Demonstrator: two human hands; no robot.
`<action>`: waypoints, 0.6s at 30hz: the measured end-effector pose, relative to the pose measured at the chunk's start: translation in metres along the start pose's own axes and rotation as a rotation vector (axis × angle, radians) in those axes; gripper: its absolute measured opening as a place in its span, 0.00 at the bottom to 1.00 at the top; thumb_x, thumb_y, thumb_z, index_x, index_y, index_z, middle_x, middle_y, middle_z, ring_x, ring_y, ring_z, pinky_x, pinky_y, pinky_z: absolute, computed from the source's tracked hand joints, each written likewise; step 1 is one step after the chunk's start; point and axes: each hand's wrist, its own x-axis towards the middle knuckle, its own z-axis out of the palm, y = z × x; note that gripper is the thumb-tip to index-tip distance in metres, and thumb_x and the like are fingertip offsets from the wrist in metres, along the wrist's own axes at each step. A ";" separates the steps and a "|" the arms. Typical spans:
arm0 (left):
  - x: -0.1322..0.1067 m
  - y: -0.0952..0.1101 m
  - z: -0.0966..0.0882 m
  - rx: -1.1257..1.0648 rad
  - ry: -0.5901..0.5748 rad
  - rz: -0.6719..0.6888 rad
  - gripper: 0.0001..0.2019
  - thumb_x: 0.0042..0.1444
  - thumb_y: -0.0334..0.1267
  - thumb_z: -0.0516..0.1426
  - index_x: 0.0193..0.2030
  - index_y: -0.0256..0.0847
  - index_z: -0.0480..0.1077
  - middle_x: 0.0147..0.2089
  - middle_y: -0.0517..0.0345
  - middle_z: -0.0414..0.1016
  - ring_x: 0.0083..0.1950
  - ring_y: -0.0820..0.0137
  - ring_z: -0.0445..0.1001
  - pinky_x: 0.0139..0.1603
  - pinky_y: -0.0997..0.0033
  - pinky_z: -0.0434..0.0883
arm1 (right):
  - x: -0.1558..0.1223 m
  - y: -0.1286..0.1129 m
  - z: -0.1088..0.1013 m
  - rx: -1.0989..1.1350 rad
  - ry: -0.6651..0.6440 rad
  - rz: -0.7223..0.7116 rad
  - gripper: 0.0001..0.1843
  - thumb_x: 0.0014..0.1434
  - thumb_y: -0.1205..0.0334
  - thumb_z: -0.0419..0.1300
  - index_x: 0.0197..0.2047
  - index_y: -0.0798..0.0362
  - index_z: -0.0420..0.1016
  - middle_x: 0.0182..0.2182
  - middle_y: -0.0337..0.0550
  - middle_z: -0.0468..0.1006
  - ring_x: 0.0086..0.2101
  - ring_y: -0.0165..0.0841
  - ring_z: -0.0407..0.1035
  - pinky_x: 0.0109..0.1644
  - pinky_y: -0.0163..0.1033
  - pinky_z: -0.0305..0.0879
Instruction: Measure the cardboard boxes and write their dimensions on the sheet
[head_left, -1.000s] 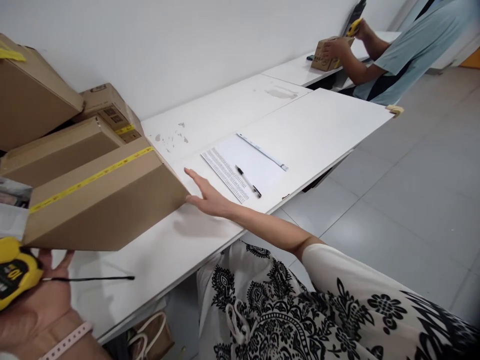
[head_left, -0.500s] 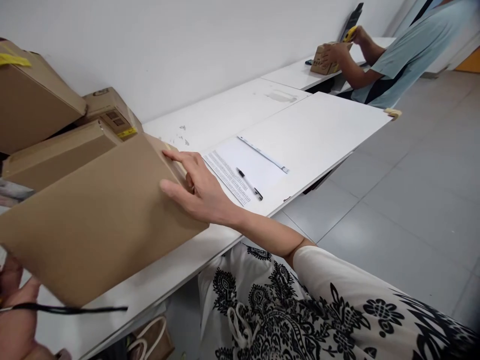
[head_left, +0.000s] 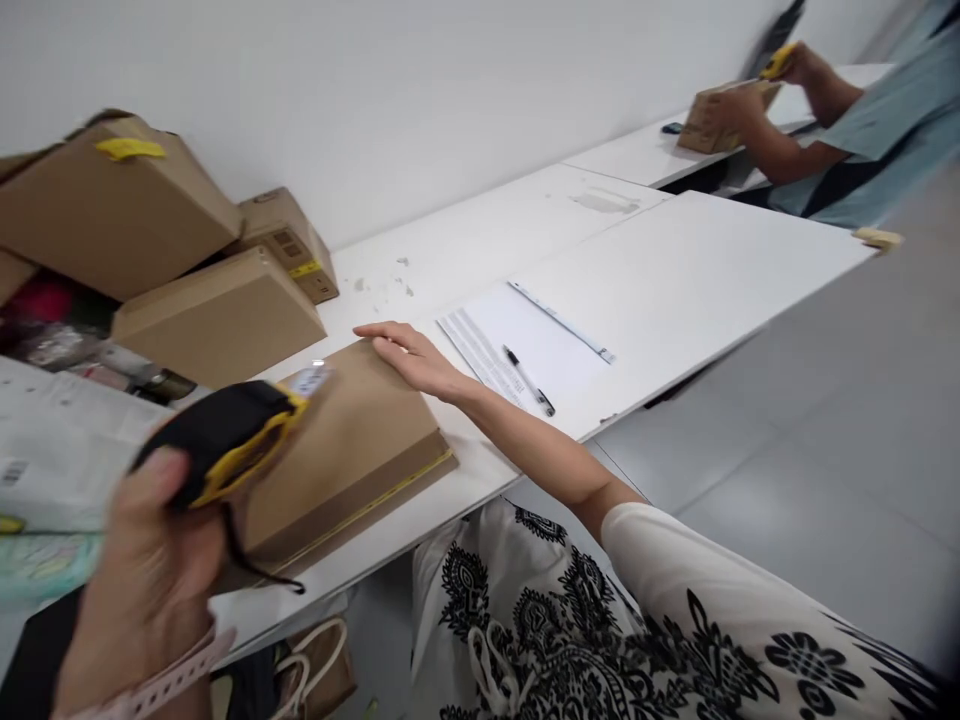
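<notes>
My left hand (head_left: 161, 545) is wrapped round a black and yellow tape measure (head_left: 225, 435) with a dark wrist strap. The tape measure is held above the left side of a flat brown cardboard box (head_left: 367, 420) and hides part of it. This box lies on the white table (head_left: 517, 235), and yellow tape runs along its near side. My right hand (head_left: 416, 362) rests at the box's far right corner, fingers stretched out. Just to the right of that hand lie a printed sheet (head_left: 555, 335) and, across it, a black-capped pen (head_left: 529, 380).
More cardboard boxes (head_left: 142, 200) are piled at the back left, against the wall. White plastic packaging (head_left: 60, 440) lies at the left. A bag with white handles (head_left: 326, 670) is below the table edge. At the far right, a co-worker's hands (head_left: 739, 110) hold another box and a yellow tool.
The box has gone from tilted up to lying flat on the table. My left hand has risen into view with the tape measure. The camera view has shifted left.
</notes>
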 end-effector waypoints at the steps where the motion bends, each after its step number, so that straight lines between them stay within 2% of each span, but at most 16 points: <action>1: 0.006 -0.003 0.011 -0.076 0.017 -0.008 0.20 0.53 0.52 0.67 0.50 0.48 0.79 0.54 0.61 0.83 0.61 0.51 0.76 0.55 0.56 0.81 | -0.001 0.004 0.001 0.046 0.013 0.004 0.22 0.71 0.49 0.52 0.60 0.44 0.77 0.63 0.43 0.76 0.65 0.43 0.65 0.74 0.57 0.57; 3: 0.017 -0.008 0.027 -0.196 -0.010 -0.045 0.20 0.46 0.49 0.71 0.46 0.45 0.81 0.50 0.62 0.85 0.62 0.52 0.76 0.56 0.62 0.80 | -0.005 0.012 0.002 0.146 0.046 0.007 0.24 0.71 0.46 0.51 0.61 0.45 0.76 0.63 0.43 0.77 0.65 0.41 0.66 0.74 0.55 0.57; 5: 0.024 -0.009 0.037 -0.223 -0.071 -0.079 0.20 0.47 0.48 0.71 0.46 0.43 0.81 0.50 0.60 0.86 0.60 0.55 0.78 0.55 0.66 0.80 | -0.011 0.019 0.004 0.217 0.081 0.009 0.26 0.72 0.42 0.49 0.62 0.45 0.75 0.61 0.44 0.79 0.64 0.40 0.68 0.74 0.53 0.58; 8: 0.027 -0.003 0.044 -0.230 -0.112 -0.115 0.19 0.50 0.49 0.70 0.46 0.42 0.82 0.51 0.56 0.86 0.57 0.54 0.81 0.53 0.62 0.82 | -0.019 0.025 0.008 0.231 0.115 -0.005 0.32 0.72 0.36 0.43 0.64 0.45 0.74 0.61 0.44 0.79 0.66 0.40 0.67 0.74 0.52 0.57; 11: 0.030 0.005 0.050 -0.215 -0.148 -0.177 0.20 0.49 0.51 0.71 0.44 0.40 0.82 0.49 0.52 0.86 0.54 0.51 0.82 0.50 0.58 0.84 | -0.022 0.027 0.010 0.204 0.118 -0.037 0.37 0.72 0.33 0.38 0.64 0.45 0.74 0.62 0.44 0.78 0.69 0.39 0.62 0.75 0.52 0.55; 18: 0.047 0.015 0.060 -0.126 -0.245 -0.258 0.20 0.52 0.52 0.68 0.45 0.39 0.82 0.47 0.47 0.86 0.49 0.50 0.84 0.38 0.56 0.86 | -0.024 0.024 0.008 0.163 0.120 -0.047 0.41 0.71 0.31 0.33 0.59 0.44 0.78 0.58 0.43 0.81 0.71 0.41 0.59 0.77 0.55 0.49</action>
